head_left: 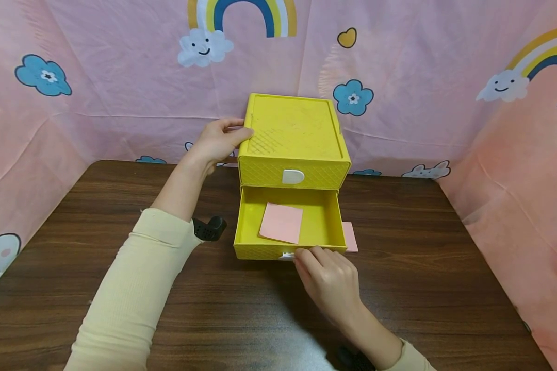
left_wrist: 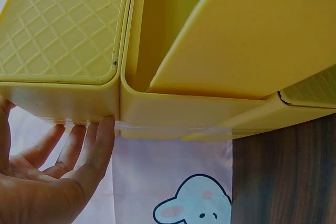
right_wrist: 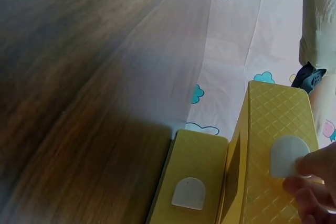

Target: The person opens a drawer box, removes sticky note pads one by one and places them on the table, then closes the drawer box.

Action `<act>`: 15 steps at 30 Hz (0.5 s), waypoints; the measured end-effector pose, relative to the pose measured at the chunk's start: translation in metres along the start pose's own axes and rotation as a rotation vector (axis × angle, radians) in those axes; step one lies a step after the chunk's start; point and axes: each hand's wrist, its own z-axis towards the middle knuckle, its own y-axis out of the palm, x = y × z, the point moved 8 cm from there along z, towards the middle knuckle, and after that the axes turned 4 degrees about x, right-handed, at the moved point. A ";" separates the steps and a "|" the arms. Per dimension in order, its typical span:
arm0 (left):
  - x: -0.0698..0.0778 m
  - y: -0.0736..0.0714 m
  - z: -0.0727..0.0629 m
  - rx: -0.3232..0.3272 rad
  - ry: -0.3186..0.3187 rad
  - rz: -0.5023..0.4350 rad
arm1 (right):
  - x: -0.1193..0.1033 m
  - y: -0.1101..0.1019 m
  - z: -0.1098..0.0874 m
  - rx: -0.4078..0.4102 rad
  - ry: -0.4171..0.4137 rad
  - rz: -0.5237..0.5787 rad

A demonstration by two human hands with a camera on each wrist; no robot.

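A yellow drawer unit (head_left: 297, 129) stands on the table with its middle drawer (head_left: 322, 216) pulled out. Inside that drawer lies a pink sheet of paper (head_left: 281, 222). My right hand (head_left: 329, 283) pinches the drawer's white handle (right_wrist: 286, 156) between thumb and fingers. At the unit's upper left side, my left hand (head_left: 220, 139) lays its thumb on the top edge. Its fairly straight fingers (left_wrist: 102, 145) press against the side wall in the left wrist view. The top drawer (head_left: 260, 172) is closed, as is the bottom drawer (right_wrist: 184, 177).
Another pink sheet (head_left: 350, 237) pokes out to the right of the pulled-out drawer, partly hidden by it. The dark wooden table (head_left: 422, 268) extends on both sides. A pink printed cloth (head_left: 134, 77) hangs close behind the unit and along both sides.
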 end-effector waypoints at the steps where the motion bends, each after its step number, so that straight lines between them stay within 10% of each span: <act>1: 0.000 0.000 0.000 0.001 -0.002 -0.003 | 0.000 0.000 0.000 -0.004 -0.002 0.000; 15: 0.000 0.000 0.000 0.011 -0.010 -0.003 | -0.004 -0.003 -0.003 -0.014 -0.022 0.000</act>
